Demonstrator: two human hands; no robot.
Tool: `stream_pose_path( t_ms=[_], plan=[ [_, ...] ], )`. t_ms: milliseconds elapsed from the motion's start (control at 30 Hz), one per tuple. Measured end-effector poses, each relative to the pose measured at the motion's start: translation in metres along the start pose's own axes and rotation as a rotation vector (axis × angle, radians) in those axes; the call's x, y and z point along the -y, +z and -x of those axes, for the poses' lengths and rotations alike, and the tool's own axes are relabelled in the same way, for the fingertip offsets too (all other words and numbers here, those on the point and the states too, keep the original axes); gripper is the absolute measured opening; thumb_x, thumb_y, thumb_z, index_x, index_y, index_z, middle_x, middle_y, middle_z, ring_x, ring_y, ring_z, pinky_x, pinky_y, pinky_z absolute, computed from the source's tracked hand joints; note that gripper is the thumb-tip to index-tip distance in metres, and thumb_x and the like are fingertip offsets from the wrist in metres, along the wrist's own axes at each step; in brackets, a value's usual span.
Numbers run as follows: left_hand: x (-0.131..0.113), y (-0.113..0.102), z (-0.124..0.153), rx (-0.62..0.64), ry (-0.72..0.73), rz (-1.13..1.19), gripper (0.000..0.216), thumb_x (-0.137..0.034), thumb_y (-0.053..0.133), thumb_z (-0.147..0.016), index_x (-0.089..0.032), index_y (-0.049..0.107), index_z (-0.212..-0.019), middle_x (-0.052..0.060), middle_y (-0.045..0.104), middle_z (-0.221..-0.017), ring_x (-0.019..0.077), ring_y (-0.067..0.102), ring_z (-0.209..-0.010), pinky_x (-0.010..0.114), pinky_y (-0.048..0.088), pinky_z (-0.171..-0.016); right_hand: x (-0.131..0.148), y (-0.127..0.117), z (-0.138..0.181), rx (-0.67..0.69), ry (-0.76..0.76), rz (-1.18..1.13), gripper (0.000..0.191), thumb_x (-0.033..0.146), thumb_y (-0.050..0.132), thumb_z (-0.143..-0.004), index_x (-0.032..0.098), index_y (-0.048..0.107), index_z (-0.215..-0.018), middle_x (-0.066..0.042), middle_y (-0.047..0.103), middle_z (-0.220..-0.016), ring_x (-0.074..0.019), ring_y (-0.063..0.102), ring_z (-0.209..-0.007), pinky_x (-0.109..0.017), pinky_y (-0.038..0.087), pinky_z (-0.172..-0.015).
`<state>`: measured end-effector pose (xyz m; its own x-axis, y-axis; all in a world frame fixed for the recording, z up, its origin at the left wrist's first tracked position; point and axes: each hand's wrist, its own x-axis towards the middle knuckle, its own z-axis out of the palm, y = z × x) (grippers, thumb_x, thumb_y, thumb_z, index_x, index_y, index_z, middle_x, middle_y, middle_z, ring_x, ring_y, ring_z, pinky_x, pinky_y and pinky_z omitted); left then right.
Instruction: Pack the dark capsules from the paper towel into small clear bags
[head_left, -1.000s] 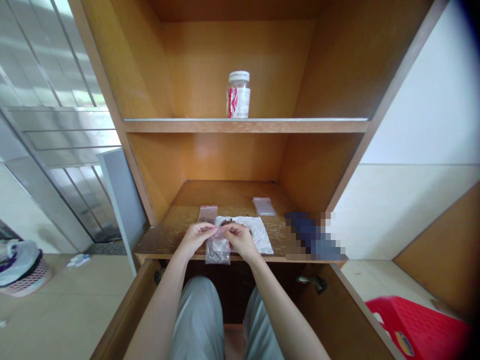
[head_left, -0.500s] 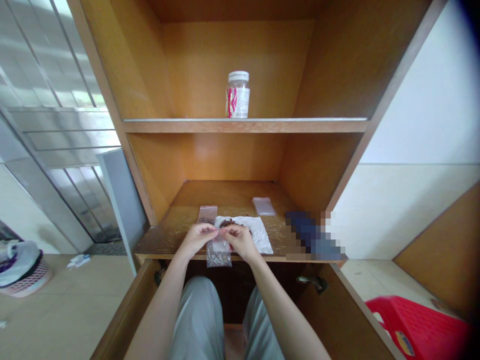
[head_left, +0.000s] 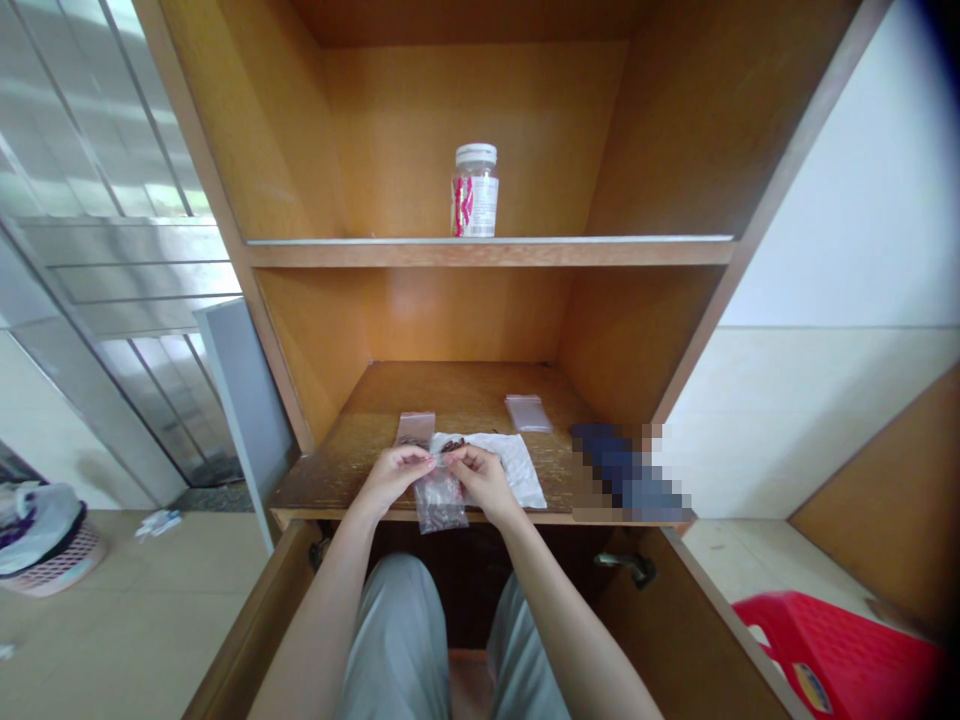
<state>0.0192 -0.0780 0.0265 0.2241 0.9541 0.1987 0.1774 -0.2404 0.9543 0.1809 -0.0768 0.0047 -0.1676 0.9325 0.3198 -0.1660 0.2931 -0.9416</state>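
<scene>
My left hand (head_left: 391,478) and my right hand (head_left: 484,482) pinch the top edge of a small clear zip bag (head_left: 440,504), which hangs between them over the shelf's front edge. Dark grey contents show inside it. Just behind my right fingers, dark brown bits (head_left: 452,445) lie on a crumpled white paper sheet (head_left: 512,470). A pinkish flat plastic bag (head_left: 415,428) lies behind my left hand, and another small flat bag (head_left: 528,413) lies farther back.
The hands work at a wooden cabinet shelf (head_left: 465,400), with a labelled white-capped jar (head_left: 474,192) on the shelf above. A pixelated dark object (head_left: 626,470) sits at the shelf's right end. A red plastic stool (head_left: 832,650) stands low right, a basket (head_left: 52,560) low left.
The clear bag has shifted slightly to the right and tilted between my fingers. My hands have moved only a little, and the other items stay in place.
</scene>
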Motion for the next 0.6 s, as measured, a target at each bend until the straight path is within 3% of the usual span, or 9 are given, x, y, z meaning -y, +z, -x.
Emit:
stream_pose_path(
  t_ms=[200,367,600],
  plan=[
    [-0.0009,0.002,-0.0002,-0.015,-0.013,0.0,0.023,-0.036,0.063,-0.067,-0.014,0.064,-0.074,0.002,0.064,-0.067,0.0138,0.056,-0.062,0.023,0.041,-0.06,-0.0009,-0.0001,-0.0005,-0.003,-0.02,-0.015,0.019,0.035,0.06,-0.069,0.017,0.059,-0.067,0.003,0.057,-0.056,-0.0085,0.048,-0.048,-0.02,0.038,-0.048],
    [-0.004,0.0013,0.0003,-0.026,-0.01,0.019,0.024,-0.037,0.061,-0.069,-0.014,0.064,-0.074,0.003,0.064,-0.069,0.014,0.057,-0.063,0.023,0.042,-0.061,0.0026,0.0,0.0,-0.022,0.036,-0.06,0.023,0.04,0.059,-0.07,0.017,0.058,-0.067,0.003,0.054,-0.051,-0.0079,0.043,-0.04,-0.021,0.034,-0.041],
    [-0.0035,-0.0023,0.0017,0.002,0.009,-0.017,0.025,-0.037,0.06,-0.07,-0.013,0.065,-0.067,0.004,0.065,-0.065,0.0151,0.057,-0.063,0.025,0.042,-0.064,0.0075,-0.0017,0.0019,-0.042,-0.003,-0.075,0.026,0.042,0.059,-0.071,0.017,0.057,-0.064,0.003,0.054,-0.05,-0.0081,0.043,-0.04,-0.021,0.034,-0.041]
  ],
)
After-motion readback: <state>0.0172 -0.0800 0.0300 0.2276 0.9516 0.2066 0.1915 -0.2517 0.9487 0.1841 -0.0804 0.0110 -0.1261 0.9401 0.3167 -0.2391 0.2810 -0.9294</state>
